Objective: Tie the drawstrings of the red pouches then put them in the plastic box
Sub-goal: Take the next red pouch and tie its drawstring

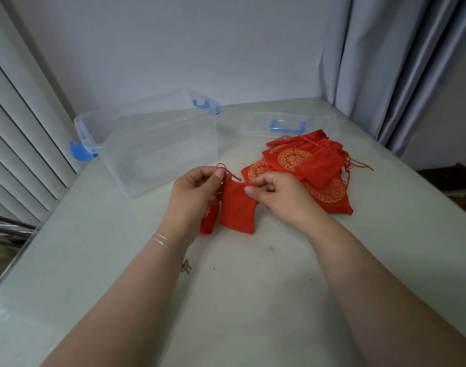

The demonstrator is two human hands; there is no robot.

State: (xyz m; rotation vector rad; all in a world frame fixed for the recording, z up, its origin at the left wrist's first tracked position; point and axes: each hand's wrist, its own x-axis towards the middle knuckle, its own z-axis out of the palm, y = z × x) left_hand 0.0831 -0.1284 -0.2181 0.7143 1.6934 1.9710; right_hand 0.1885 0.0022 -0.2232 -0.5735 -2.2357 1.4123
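A red pouch [237,207] hangs between my two hands just above the table, its plain back toward me and its mouth gathered. My left hand [193,192] pinches the red drawstring [228,172] at the pouch's upper left. My right hand [275,193] pinches the string at the pouch's upper right. Under my left hand, the edge of another red pouch [208,219] shows. A pile of red pouches with gold round patterns [306,165] lies to the right. The clear plastic box [149,144] with blue latches stands open at the back left, with nothing inside.
The box's clear lid [289,125] with a blue handle lies flat behind the pile. The pale table [240,287] runs to a wall at the back. Grey curtains [398,62] hang at the right, and window blinds [20,144] line the left edge.
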